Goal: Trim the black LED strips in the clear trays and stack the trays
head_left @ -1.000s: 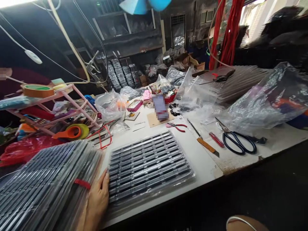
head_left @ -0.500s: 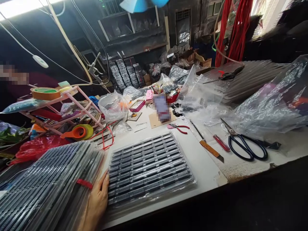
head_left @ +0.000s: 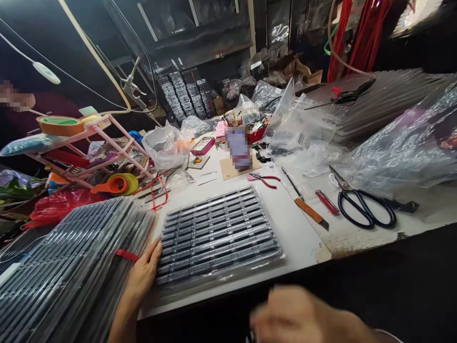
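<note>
A clear plastic tray filled with rows of dark strip-like parts lies on the white table board, with what look like more clear trays under it. My left hand grips the tray's left edge, fingertips against its side. Low in front of the table edge is my right hand, blurred, its fingers curled together; whatever they hold is hidden. Left of my left hand stands a leaning row of similar filled trays, with a red strip near its right side.
Right of the tray lie red-handled pliers, a cutter blade with an orange grip, a red-handled screwdriver and large scissors. Plastic bags sit behind them. A pink rack holds tape at the left. Another person is at far left.
My right hand has come into view at the bottom. My left hand stays at the tray's left edge. The whole view has shifted slightly.
</note>
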`<state>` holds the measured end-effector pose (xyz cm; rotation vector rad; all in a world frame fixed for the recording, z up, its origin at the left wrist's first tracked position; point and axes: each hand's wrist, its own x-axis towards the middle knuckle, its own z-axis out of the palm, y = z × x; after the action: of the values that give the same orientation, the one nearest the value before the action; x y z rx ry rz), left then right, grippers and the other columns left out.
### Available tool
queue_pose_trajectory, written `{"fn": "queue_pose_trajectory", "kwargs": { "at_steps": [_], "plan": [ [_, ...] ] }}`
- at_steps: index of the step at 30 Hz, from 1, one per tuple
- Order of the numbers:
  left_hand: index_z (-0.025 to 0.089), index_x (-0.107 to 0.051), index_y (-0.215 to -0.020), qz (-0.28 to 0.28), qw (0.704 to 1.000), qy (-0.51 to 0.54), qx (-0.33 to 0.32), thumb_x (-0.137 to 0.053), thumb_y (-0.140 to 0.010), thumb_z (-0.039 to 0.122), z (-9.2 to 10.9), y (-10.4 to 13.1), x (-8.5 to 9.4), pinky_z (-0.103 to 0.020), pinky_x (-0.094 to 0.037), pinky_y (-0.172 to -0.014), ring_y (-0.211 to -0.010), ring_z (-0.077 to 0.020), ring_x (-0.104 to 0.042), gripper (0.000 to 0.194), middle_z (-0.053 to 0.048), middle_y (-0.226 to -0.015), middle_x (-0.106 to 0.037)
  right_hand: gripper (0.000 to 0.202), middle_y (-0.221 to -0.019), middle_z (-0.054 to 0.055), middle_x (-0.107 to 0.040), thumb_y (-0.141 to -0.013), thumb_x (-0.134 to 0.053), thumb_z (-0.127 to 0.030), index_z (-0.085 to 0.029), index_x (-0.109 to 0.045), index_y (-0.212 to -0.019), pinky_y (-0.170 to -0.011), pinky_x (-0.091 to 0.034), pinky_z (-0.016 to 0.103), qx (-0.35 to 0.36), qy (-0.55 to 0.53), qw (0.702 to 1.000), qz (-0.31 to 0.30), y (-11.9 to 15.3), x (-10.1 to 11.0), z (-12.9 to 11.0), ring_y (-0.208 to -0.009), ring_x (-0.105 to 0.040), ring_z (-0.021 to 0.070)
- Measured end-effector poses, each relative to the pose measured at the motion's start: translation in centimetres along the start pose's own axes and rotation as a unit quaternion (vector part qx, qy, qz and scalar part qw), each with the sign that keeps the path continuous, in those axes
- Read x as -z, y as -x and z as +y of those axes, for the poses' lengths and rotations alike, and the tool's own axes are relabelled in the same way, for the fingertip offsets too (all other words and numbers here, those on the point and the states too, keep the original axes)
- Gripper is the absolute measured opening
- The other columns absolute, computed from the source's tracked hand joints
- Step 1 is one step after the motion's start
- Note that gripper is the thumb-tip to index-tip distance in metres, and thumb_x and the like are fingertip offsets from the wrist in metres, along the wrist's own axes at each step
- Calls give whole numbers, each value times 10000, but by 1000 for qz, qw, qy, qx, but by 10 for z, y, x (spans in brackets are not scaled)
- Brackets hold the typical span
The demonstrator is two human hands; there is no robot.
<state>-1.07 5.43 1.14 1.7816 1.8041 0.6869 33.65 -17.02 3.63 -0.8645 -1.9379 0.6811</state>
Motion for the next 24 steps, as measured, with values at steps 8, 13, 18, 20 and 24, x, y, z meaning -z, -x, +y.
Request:
{"fn": "queue_pose_trajectory", "kwargs": {
  "at_steps": [8, 13, 18, 20, 24],
  "plan": [
    [129, -666, -1134, 6, 999, -49, -2, -440, -852, 335, 25, -30, -2, -359, -364, -1059, -1214, -255, -537, 416, -99, -1228, -634, 472, -1119, 146, -547, -961, -405, -329, -105, -419, -1377, -792, -486, 369, -388, 323, 861, 64, -58, 30, 62, -915, -596, 265],
    [117, -712, -1046, 11, 999, -53, 8, -537, -772, 379, 27, -33, 2, -421, -412, -996, -1143, -330, -579, 417, -125, -1112, -686, 531, -1081, 184, -569, -963, -397, -329, -71, -355, -1425, -765, -485, 411, -435, 332, 836, 41, -72, 21, 59, -883, -612, 316],
    [118, -733, -961, -44, 998, -13, -36, -607, -694, 400, 37, -35, 10, -347, -478, -888, -1041, -295, -639, 408, -104, -1030, -717, 525, -1078, 163, -606, -960, -367, -314, -44, -366, -1410, -851, -477, 386, -437, 298, 846, 70, -37, -8, 30, -954, -604, 283],
    [121, -726, -990, -78, 995, -3, -62, -642, -663, 463, 45, -33, 6, -346, -486, -843, -997, -303, -653, 481, -100, -987, -730, 567, -1048, 134, -616, -944, -376, -392, -73, -368, -1413, -826, -494, 356, -428, 211, 867, 144, -3, -27, 17, -907, -612, 251],
    [110, -667, -1130, -166, 978, 18, -128, -653, -653, 536, 70, -17, -25, -325, -483, -770, -883, -275, -671, 640, -86, -918, -747, 795, -926, 66, -612, -820, -520, -623, -185, -306, -1447, -641, -537, 325, -481, 73, 822, 297, 77, -55, -11, -677, -609, 200]
  ]
}}
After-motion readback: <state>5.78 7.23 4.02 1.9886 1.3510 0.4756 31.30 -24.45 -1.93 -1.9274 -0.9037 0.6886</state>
